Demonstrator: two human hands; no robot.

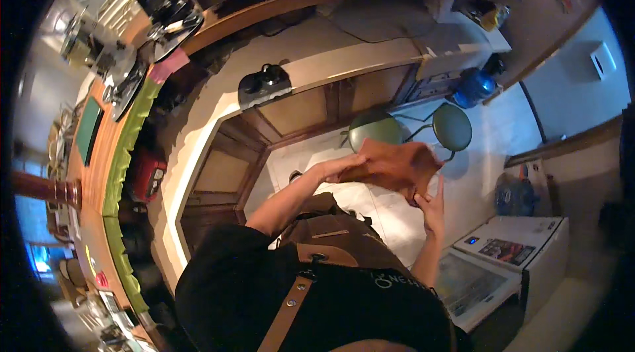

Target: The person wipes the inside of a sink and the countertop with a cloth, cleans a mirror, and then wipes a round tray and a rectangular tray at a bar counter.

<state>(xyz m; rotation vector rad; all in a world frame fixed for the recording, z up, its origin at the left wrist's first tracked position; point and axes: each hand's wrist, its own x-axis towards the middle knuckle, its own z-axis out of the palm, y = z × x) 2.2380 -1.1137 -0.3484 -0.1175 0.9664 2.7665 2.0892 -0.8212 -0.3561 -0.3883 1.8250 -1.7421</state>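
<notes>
An orange-brown cloth (392, 163) is stretched between my two hands, above the floor and in front of my body. My left hand (342, 166) grips its left edge near the upper corner. At the cloth's lower right corner, my right hand (430, 203) pinches the fabric with a finger extended. Folds hide some of the fingertips. A brown apron (337, 238) with a leather strap covers my front.
Beyond the cloth stand two round green stools (452, 126). A counter (198, 144) with wooden cabinets curves along the left and far side, holding a black object (264, 85). To the right are a white chest appliance (516, 238) and blue water jugs (475, 88).
</notes>
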